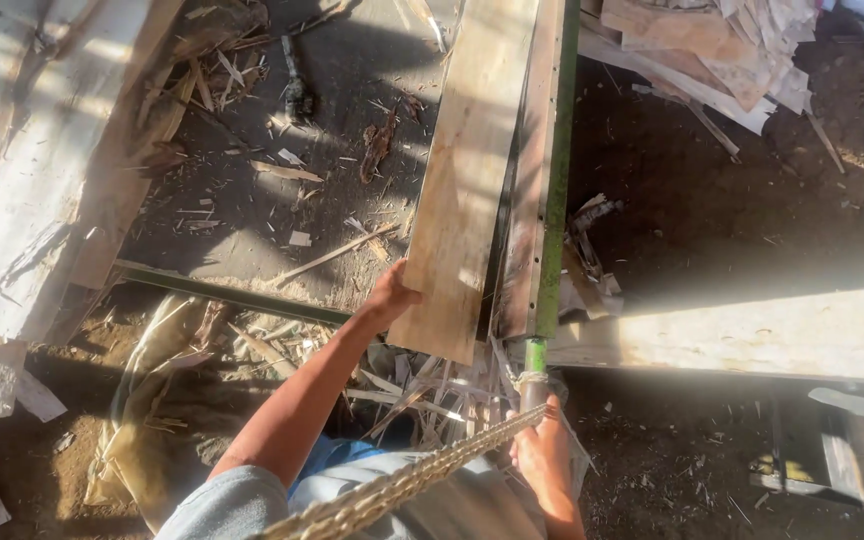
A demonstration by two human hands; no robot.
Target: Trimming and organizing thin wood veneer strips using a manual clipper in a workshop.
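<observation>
We look down from the head camera at a workshop floor strewn with wood scraps and slivers. Our left hand [392,295] reaches forward with the arm stretched out and rests against the left edge of a long pale wooden plank [467,180], close to its near end; the fingers curl round that edge, so the hand is partly closed on the plank, though we cannot see the fingertips behind the wood. The plank runs away from us toward the top of the view, lying beside a narrower board and a green metal rail [555,170] on its right.

Our right hand [542,455] is low and near the body, closed round the near end of a green pole [534,365] that lines up with the rail. A braided straw rope [402,485] crosses just in front of this hand, running down to the lower left; whether the hand also grips the rope we cannot tell.

A heap of thin veneer offcuts [722,50] lies at the upper right on dark soil. A broad pale sheet [22,150] lies at the left, and a sunlit pale beam [752,330] crosses at the right. A crumpled tan sack [152,420] lies on the ground at the lower left.
</observation>
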